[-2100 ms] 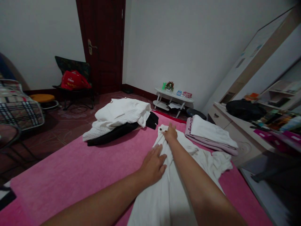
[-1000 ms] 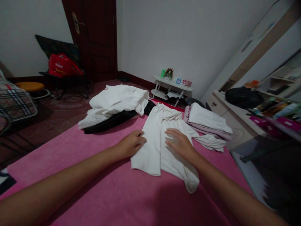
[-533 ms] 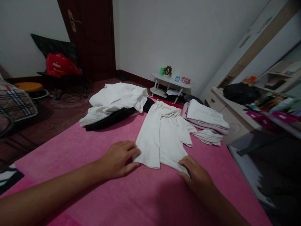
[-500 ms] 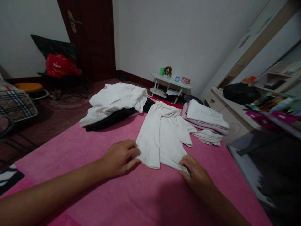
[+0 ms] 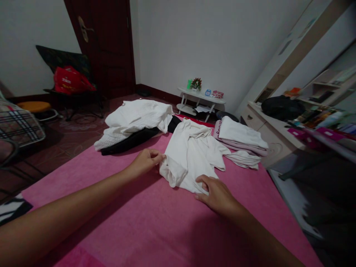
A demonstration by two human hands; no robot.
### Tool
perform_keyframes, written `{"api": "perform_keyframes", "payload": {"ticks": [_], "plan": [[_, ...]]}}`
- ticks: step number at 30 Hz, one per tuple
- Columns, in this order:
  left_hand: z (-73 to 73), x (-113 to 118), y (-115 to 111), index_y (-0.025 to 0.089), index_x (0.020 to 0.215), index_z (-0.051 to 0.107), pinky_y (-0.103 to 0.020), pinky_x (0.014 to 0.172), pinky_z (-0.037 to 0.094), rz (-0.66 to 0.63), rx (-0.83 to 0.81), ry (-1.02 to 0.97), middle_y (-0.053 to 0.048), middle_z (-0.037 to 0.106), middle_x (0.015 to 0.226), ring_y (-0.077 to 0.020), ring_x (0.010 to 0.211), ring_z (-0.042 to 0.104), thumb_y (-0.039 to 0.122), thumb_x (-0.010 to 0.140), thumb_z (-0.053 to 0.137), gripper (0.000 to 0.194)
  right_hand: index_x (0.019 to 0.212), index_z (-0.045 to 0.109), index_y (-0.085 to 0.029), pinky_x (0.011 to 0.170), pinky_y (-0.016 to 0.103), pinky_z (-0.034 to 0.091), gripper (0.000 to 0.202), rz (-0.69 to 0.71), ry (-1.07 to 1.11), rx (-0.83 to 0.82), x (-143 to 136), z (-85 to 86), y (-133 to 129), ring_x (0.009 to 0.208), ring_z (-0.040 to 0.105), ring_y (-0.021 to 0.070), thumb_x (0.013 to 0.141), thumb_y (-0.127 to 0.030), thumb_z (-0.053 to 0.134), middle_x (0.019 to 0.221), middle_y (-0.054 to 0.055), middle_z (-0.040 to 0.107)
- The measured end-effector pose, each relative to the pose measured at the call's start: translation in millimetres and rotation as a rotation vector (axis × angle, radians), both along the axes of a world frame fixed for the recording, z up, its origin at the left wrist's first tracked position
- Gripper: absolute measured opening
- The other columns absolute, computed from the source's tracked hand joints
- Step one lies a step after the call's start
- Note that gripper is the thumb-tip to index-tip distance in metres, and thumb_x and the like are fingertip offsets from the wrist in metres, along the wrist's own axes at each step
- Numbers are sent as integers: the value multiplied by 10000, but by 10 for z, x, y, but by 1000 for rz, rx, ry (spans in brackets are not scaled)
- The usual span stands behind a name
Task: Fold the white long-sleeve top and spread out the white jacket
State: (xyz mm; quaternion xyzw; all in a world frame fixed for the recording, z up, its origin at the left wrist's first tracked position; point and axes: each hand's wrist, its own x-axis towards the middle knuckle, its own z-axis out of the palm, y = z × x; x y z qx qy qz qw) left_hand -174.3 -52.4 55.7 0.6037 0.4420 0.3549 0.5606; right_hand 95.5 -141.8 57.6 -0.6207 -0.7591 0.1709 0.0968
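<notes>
A white long-sleeved shirt [image 5: 191,152] lies partly folded on the pink bedspread [image 5: 155,226], one sleeve [image 5: 243,158] stretching out to the right. My left hand [image 5: 147,160] pinches its left edge and holds that part slightly raised, so the cloth droops in a fold. At the near hem, my right hand [image 5: 213,191] grips a bunch of the fabric between thumb and fingers, low over the bed.
Left of the shirt rest heaped white clothes [image 5: 139,115] on a black garment [image 5: 130,142]. A folded stack [image 5: 241,135] sits at the right. Beyond are a small white table [image 5: 201,95], a chair with a red bag [image 5: 71,79] and a cluttered dresser [image 5: 274,128].
My left hand has lifted the shirt's left edge up and away from me, folding the near corner. My right hand has moved left and slightly farther away with the hem.
</notes>
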Motion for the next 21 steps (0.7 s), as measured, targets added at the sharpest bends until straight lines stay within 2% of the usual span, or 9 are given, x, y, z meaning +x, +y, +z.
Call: {"api": "perform_keyframes", "payload": {"ticks": [2, 5, 7, 10, 12, 15, 16, 18, 21], "plan": [[31, -2, -19, 130, 657, 566, -223, 498, 424, 10, -29, -12, -17, 587, 592, -116, 515, 538, 495, 767, 618, 385, 784, 603, -196, 694, 290, 376, 104, 126, 19, 28, -93, 37, 3, 769, 530, 192, 682, -186, 619, 755, 16, 581], [32, -21, -28, 128, 658, 560, -234, 500, 438, 8, -31, 5, -25, 586, 588, -120, 512, 540, 502, 780, 597, 395, 664, 531, -190, 730, 261, 372, 206, 376, 141, 23, -205, 95, -58, 847, 521, 174, 567, -13, 487, 819, 13, 581], [1, -40, -16, 127, 680, 562, -235, 494, 436, -1, -13, 48, -22, 578, 592, -122, 511, 537, 474, 791, 580, 364, 678, 540, -191, 750, 245, 385, 258, 458, 234, -34, -246, 134, -109, 860, 529, 158, 546, 12, 450, 866, 8, 592], [-27, -68, -16, 125, 848, 610, -249, 544, 457, -54, 132, 204, -35, 626, 719, -147, 605, 579, 357, 753, 609, 251, 841, 623, -208, 770, 236, 411, 307, 411, 329, -109, -271, 168, -152, 850, 554, 146, 628, -23, 501, 906, 5, 605], [5, -71, -58, 140, 1051, 607, -278, 655, 485, -140, 342, 313, -65, 649, 914, -178, 768, 608, 296, 711, 645, 377, 976, 651, -226, 792, 232, 422, 365, 370, 356, -137, -287, 158, -157, 894, 569, 146, 664, -66, 549, 1018, 15, 598], [119, -26, -178, 190, 1256, 531, -336, 853, 458, -302, 702, 448, -110, 573, 1185, -238, 1026, 559, 325, 665, 719, 635, 1018, 662, -255, 770, 232, 432, 385, 304, 329, -119, -345, 107, -153, 888, 580, 138, 670, -103, 598, 1208, 22, 532], [159, 3, -218, 204, 1262, 535, -349, 879, 441, -349, 791, 509, -115, 560, 1207, -256, 1054, 544, 354, 650, 742, 664, 1016, 655, -256, 746, 234, 435, 366, 278, 313, -99, -375, 87, -152, 849, 579, 131, 679, -119, 611, 1212, 21, 532], [213, 74, -275, 226, 1188, 594, -349, 847, 431, -405, 874, 656, -104, 603, 1112, -266, 997, 560, 394, 652, 748, 583, 1025, 628, -248, 716, 246, 439, 333, 243, 288, -56, -445, 53, -149, 800, 575, 136, 702, -168, 646, 1140, 22, 571], [205, 164, -270, 228, 947, 674, -295, 695, 413, -401, 827, 835, -64, 644, 862, -220, 799, 590, 323, 750, 645, 220, 1124, 567, -235, 805, 306, 453, 420, 197, 242, 26, -554, 4, -136, 931, 582, 200, 725, -262, 696, 1106, 49, 605]]}}
